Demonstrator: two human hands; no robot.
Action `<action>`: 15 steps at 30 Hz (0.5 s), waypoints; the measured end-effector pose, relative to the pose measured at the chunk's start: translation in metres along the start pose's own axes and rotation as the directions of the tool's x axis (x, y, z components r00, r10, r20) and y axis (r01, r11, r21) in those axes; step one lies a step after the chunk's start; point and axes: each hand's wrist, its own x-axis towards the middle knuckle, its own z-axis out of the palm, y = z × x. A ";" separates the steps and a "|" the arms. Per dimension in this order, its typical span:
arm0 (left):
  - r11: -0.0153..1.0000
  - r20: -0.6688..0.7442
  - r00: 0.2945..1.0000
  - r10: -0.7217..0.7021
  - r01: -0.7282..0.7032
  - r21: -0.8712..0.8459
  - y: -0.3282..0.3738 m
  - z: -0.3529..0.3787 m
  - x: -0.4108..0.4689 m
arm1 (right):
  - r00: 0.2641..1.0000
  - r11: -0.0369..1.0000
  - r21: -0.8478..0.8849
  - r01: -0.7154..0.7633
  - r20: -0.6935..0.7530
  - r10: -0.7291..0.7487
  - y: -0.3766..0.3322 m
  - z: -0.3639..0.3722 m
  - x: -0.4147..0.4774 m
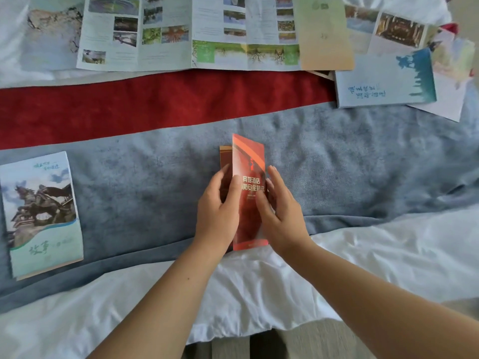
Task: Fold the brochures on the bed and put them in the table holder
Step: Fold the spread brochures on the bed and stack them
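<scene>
Centrally, the left hand (217, 211) and right hand (281, 216) pinch the folded red brochure (249, 159) by its long edges — thumbs on its cover — over the bed's grey blanket (145, 177). Bare blanket lies either side; unfolded brochures (166, 35) line the far edge.

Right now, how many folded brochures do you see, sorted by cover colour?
Red brochure, held by left hand and right hand: 1
Teal statue brochure: 1
Peach-and-green brochure: 1
Pale blue brochure: 1
Total: 4, leaving out the jumbled pile at far right.
</scene>
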 end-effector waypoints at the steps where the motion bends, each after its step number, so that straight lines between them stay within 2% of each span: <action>1: 1.000 -0.010 1.000 0.009 -0.009 -0.007 0.000 0.002 -0.001 | 1.000 0.999 0.035 0.001 -0.002 -0.001 -0.001 0.000 0.000; 6: 0.998 -0.096 0.994 0.046 -0.050 -0.045 0.005 0.002 -0.011 | 0.998 0.987 0.160 -0.013 -0.062 0.024 -0.017 0.001 -0.001; 10: 0.995 -0.112 0.990 0.082 -0.087 -0.041 0.009 -0.012 -0.013 | 0.993 0.991 0.057 0.119 -0.032 -0.117 -0.035 0.011 -0.003; 15: 0.995 -0.154 0.984 0.088 -0.080 0.056 0.006 -0.041 -0.012 | 0.979 0.984 -0.019 0.179 0.100 -0.176 -0.054 0.037 -0.003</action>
